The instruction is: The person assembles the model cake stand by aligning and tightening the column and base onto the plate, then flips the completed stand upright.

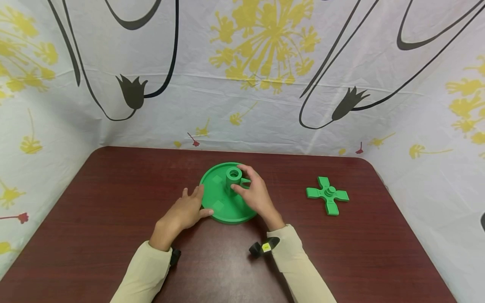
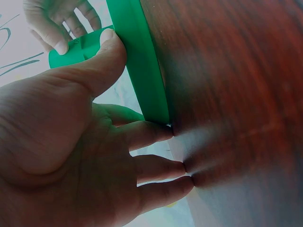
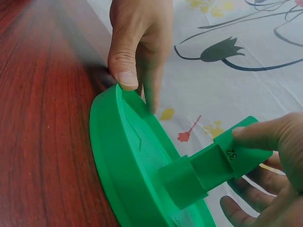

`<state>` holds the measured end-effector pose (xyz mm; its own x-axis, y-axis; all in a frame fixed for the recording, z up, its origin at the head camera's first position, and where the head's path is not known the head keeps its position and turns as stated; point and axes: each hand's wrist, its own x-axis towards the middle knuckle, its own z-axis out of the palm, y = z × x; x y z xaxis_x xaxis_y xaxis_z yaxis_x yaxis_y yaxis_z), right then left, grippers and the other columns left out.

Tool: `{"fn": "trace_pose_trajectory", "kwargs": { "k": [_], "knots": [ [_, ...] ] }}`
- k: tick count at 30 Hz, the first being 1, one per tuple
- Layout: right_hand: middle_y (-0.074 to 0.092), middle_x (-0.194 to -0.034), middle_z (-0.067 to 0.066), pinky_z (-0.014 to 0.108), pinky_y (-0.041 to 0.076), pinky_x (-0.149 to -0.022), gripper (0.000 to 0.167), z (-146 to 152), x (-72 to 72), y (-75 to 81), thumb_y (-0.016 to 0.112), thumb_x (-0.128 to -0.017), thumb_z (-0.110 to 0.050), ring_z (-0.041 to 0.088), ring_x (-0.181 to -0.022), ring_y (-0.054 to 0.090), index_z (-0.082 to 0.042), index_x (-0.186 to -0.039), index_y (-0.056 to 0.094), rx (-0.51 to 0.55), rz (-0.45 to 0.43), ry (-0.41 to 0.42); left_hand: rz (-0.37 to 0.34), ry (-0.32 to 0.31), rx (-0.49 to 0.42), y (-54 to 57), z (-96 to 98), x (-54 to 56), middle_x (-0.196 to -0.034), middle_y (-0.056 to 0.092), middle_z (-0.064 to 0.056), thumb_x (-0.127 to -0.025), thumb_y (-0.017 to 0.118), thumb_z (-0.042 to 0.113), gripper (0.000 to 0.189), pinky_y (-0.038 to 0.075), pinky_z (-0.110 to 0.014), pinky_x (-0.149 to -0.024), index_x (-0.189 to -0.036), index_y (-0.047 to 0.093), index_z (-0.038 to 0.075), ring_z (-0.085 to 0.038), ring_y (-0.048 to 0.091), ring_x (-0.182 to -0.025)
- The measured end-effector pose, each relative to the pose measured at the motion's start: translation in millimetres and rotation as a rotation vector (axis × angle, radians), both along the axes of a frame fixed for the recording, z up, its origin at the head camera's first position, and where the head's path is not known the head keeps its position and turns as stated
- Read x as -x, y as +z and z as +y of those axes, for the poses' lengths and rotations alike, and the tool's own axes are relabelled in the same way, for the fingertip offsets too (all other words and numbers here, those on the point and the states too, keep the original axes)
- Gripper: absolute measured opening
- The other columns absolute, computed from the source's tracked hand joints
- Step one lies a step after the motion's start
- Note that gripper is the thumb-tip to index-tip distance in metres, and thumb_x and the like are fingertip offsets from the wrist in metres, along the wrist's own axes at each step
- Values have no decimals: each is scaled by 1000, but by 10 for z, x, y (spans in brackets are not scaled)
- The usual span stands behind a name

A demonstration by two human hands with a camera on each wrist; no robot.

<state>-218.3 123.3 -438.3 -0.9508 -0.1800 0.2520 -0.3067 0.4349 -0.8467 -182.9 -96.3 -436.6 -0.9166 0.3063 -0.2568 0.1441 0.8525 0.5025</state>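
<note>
A round green tray [image 1: 227,213] with a raised rim lies on the table. A stepped green post [image 1: 233,181] stands up from it, hollow at its top and with a wedge-shaped arm jutting to the right. My right hand [image 1: 258,195] grips the post's upper part [image 3: 244,146], thumb on the near side and fingers around the far side. The marking "32" shows there in the right wrist view. My left hand [image 1: 183,211] steadies the tray's left edge. Its thumb [image 2: 110,40] rests on the rim and its other fingers extend, fairly straight, along the outside, tips down at the table.
A green cross-shaped piece [image 1: 329,194] with a small round stepped knob at its centre lies flat on the right of the dark red wooden table [image 1: 379,252]. Behind and at both sides hangs a white cloth [image 1: 201,97] printed with flowers.
</note>
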Motion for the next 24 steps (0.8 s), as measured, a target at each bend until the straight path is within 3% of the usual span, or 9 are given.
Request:
{"fn": "trace_pose_trajectory", "kwargs": {
  "k": [11,24],
  "knots": [
    [57,-137,17,47,52,-96,57,9,8,-5,70,-90,0,33,-126,57,-3,-142,48,3,-11,22,5,-5,0,-4,6,2,-160,23,-27,-98,62,36,86,29,-66,-110,-157,14,-5,-56,11,-145],
    [62,-126,18,48,53,-93,56,-15,-8,0,74,-87,-2,33,-117,59,-2,-138,52,-4,11,-14,2,-11,4,6,5,4,-159,23,-28,-99,61,35,85,29,-67,-110,-156,14,-5,-57,11,-145]
  ]
}}
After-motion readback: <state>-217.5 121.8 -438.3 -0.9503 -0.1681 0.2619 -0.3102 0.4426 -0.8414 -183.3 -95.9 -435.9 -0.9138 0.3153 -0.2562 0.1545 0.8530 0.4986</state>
